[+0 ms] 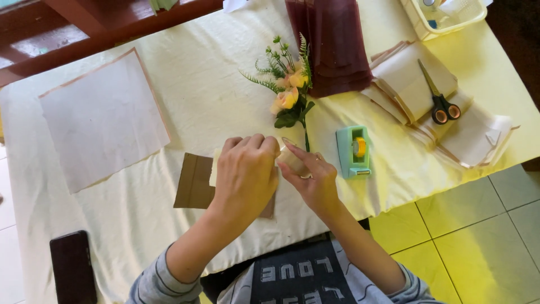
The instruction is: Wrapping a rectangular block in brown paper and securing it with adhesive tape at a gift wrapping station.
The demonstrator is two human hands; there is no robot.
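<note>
1. The left hand (246, 171) and right hand (312, 179) meet over the table (214, 95), fingers pinched together on a small pale paper piece (291, 159) at the foot of the flower sprig's (288, 93) stem.
2. Under the left hand lies a brown paper (193, 182).
3. Step, as it looks: fixing or wrapping the stem end. The next move likely calls for a steady pinch and tape.
4. Just right of the right hand: tape dispenser (353, 151). Farther right: scissors (440, 101) on paper sheets (416, 84).
</note>
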